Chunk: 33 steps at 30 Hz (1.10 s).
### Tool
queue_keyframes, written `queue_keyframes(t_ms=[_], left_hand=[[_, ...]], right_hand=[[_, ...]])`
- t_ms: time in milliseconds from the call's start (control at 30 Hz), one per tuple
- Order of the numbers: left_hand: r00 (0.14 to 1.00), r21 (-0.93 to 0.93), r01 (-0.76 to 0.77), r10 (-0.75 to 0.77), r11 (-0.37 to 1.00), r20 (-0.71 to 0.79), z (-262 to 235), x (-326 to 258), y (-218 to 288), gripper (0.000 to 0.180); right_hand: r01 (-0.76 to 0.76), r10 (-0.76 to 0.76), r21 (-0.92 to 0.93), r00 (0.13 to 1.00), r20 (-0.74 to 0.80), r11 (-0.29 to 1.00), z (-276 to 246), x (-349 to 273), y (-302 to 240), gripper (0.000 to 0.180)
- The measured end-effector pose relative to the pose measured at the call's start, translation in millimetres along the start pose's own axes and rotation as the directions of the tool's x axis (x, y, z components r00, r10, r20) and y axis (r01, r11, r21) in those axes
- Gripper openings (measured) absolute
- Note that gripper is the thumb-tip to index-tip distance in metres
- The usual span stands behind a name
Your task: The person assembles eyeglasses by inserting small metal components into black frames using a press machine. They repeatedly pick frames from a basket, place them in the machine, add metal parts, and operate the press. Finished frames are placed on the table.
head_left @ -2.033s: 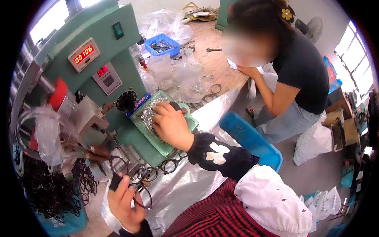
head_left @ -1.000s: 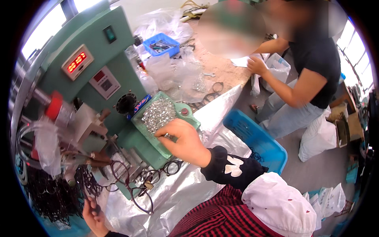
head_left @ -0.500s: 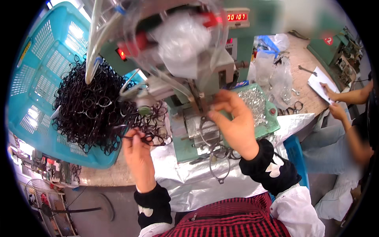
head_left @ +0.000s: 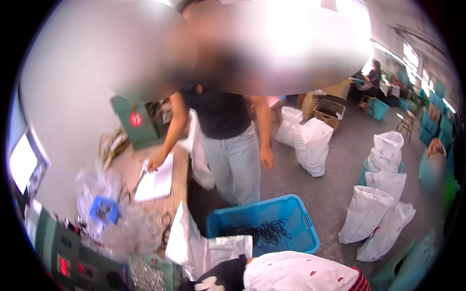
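Neither of my hands shows in the head view. Only my right arm enters at the bottom edge: a black sleeve with a white pattern (head_left: 219, 279) and a white sleeve cover with small red marks (head_left: 296, 274). The sleeve lies beside a green tray of small metal parts (head_left: 145, 275) on the green machine (head_left: 73, 264) at the lower left. Just beyond it stands a blue crate (head_left: 291, 213) holding black rings (head_left: 269, 232). A person in a black top and jeans (head_left: 228, 145) stands behind the crate, one hand resting on a white sheet of paper (head_left: 156, 183) on the bench.
Clear plastic bags (head_left: 126, 233) and a small blue box (head_left: 103, 209) crowd the wooden bench (head_left: 179, 167). A green stand (head_left: 136, 123) sits at its far end. Several white sacks (head_left: 374, 213) stand on the grey floor at the right. More people work far off at the upper right.
The view has swung up from the machine and the basket of black rings to the standing person and the room. Both my hands, seen at the machine before, have left the picture.
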<state>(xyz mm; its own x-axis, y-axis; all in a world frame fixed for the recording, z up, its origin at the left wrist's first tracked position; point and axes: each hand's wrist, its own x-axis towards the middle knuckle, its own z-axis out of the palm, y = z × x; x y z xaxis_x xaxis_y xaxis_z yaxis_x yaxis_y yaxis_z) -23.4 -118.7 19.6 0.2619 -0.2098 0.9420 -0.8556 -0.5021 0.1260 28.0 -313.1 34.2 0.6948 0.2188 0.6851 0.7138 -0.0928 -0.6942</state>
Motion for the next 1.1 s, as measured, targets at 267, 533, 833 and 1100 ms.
queue_keyframes(t_ms=[267,533,833,1100], left_hand=[[0.937,0.028,-0.202,0.185,0.979,0.297,17.2,13.2,8.5,0.01],[0.949,0.114,-0.101,0.061,0.988,0.31,13.2,28.3,10.0,0.013],[0.937,0.089,-0.113,0.076,0.99,0.34,7.2,20.6,-10.6,0.013],[0.96,0.064,-0.077,0.056,0.995,0.274,2.1,22.9,-17.0,0.018]], right_hand=[[-0.402,0.166,-0.812,0.915,-0.367,0.423,-54.0,-100.3,116.7,0.028],[-0.341,0.269,-0.876,0.928,-0.257,0.341,-33.6,-50.8,100.2,0.007],[-0.316,0.13,-0.59,0.933,-0.336,0.743,-49.3,-21.0,99.4,0.008],[-0.297,0.166,-0.573,0.948,-0.271,0.764,-40.4,-29.6,116.4,0.016]])
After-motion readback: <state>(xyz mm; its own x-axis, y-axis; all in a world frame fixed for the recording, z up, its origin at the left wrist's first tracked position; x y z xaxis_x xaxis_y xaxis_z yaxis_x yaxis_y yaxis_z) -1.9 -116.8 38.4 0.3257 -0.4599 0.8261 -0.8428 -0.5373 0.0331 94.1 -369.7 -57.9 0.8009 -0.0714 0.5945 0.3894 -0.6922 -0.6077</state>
